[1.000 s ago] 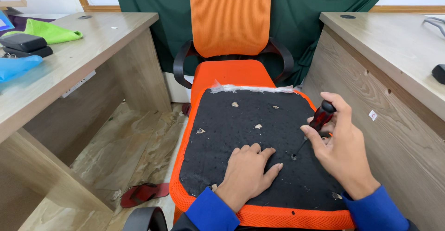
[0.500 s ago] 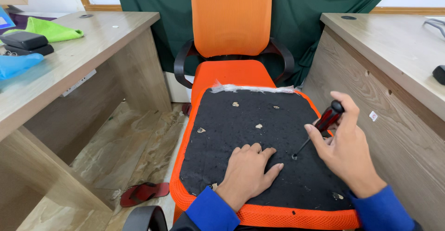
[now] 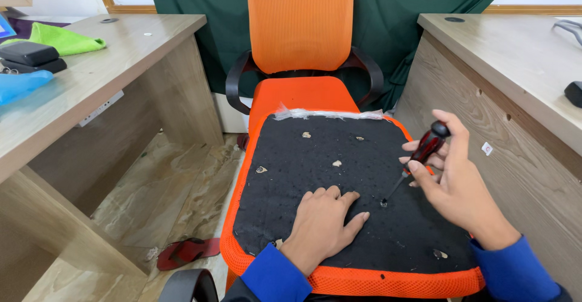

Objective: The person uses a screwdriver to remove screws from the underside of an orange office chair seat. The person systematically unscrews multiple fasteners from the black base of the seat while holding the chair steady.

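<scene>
- Between two wooden desks [image 3: 121, 65], an upturned seat pad [image 3: 339, 174] lies black underside up, just in front of an orange chair [image 3: 300, 29].
- Pad looks stiff-backed, soft-edged; best held flat.
- Left hand [image 3: 324, 226] presses spread on it.
- Right hand [image 3: 454, 181] pinches a screwdriver [image 3: 418, 159] by its slim, rigid handle, tip on a screw (tiny).

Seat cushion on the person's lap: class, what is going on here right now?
A person works on an upturned seat cushion, its black underside facing up. The left hand lies flat on it, holding it steady. The right hand holds a screwdriver with a red and black handle, its tip set on a spot in the black underside. An orange chair stands just behind, between two desks.
</scene>
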